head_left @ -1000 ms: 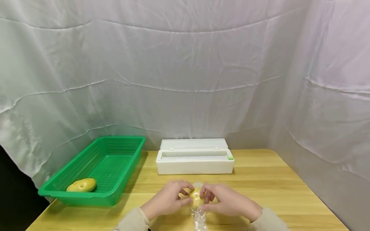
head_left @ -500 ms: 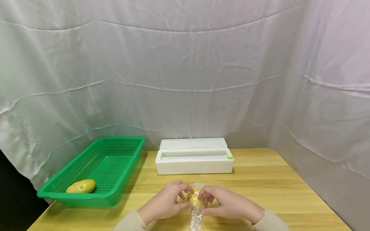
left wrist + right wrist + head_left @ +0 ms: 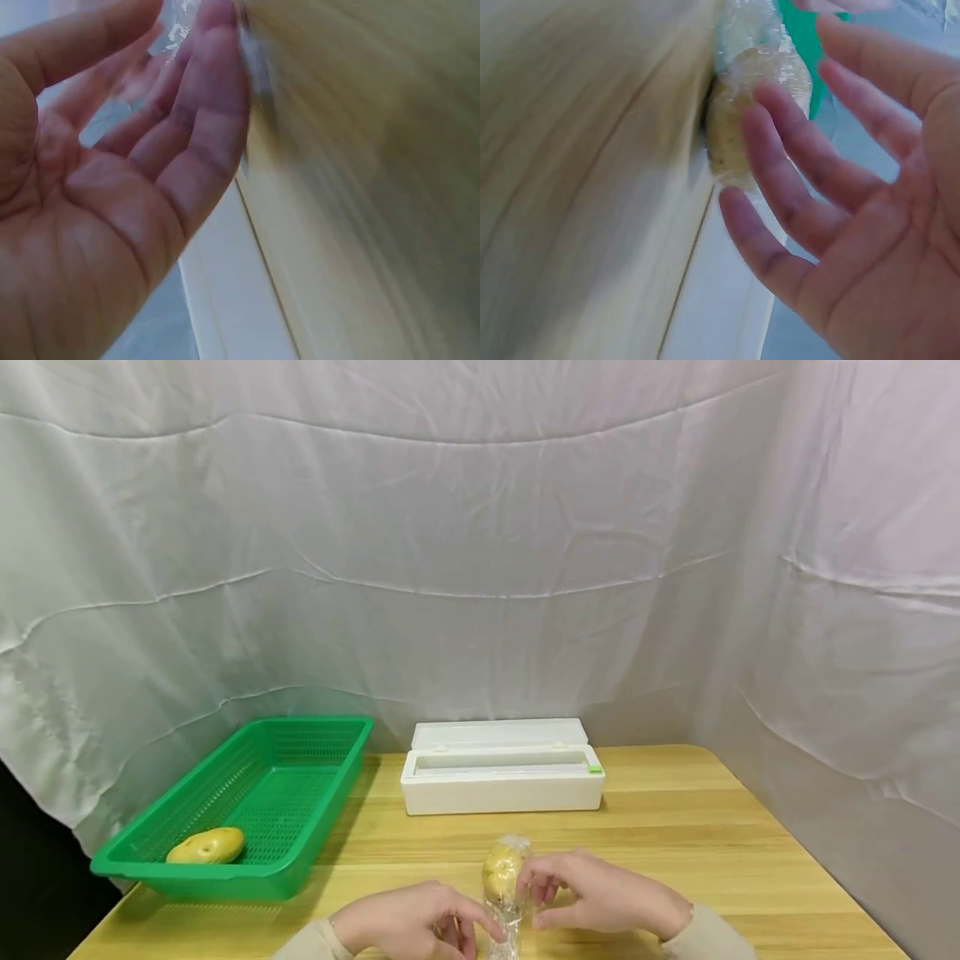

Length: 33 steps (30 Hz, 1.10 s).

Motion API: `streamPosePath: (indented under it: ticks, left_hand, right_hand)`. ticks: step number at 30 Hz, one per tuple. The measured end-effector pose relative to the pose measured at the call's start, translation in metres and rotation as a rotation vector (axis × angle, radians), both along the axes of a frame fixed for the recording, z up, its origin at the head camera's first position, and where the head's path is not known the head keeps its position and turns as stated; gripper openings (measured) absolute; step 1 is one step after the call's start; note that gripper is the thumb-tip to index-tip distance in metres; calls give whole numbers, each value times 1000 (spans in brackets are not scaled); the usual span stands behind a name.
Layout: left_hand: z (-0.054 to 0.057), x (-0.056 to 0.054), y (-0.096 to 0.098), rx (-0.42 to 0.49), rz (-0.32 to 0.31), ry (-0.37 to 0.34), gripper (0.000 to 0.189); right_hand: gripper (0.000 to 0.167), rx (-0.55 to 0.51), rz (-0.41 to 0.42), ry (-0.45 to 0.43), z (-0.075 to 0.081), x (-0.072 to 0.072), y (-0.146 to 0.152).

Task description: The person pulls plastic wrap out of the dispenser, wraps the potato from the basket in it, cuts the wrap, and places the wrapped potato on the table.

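I note the left hand slack at the trailing clear film, the right hand relaxed beside the film-covered potato, which lies before the white box. In my judgement, light, even pressure would best smooth the film. Worktop: wood-grained; pale curtain behind.

creased grey curtain behind and right | wood-grain tabletop, far-right corner rounded | dark area lower left
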<state>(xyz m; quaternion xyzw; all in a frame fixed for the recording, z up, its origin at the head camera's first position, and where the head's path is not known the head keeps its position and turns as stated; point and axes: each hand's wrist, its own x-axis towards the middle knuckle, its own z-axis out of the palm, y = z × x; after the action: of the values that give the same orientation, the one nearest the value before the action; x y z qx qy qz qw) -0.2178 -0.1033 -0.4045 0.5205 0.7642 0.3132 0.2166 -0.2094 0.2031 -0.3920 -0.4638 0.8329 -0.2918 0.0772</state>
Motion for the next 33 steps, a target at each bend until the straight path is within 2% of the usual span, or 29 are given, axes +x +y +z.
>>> streamPosePath:
  ticks: [4, 7, 11, 14, 17, 20, 24, 33]
  left_hand:
    - [-2, -1, -2, -2, -12, -48, 33]
    - [-3, -3, -2, 16, 29, -79, 31]
    - [-5, -3, -2, 19, 72, 16, 25]
    - [-6, -2, 0, 4, 64, 132, 22]
    - [-7, -1, 1, -1, 64, 174, 22]
    - [-7, -2, 1, -2, 82, 161, 23]
    - [-7, -1, 0, -16, 83, 160, 23]
    - [-10, 2, 7, -24, 68, 274, 17]
  right_hand:
    - [22, 43, 107, -70, 2, 5, -1]
    - [22, 58, 150, -137, 0, 8, -4]
    - [20, 62, 154, -152, -3, 12, -10]
    - [22, 59, 178, -162, -3, 15, -15]
    - [24, 44, 200, -212, -3, 17, -18]
    - [23, 66, 192, -168, -3, 18, -21]
    - [20, 109, 142, -64, -5, 19, -23]
    - [11, 94, 43, -5, -12, 23, -30]
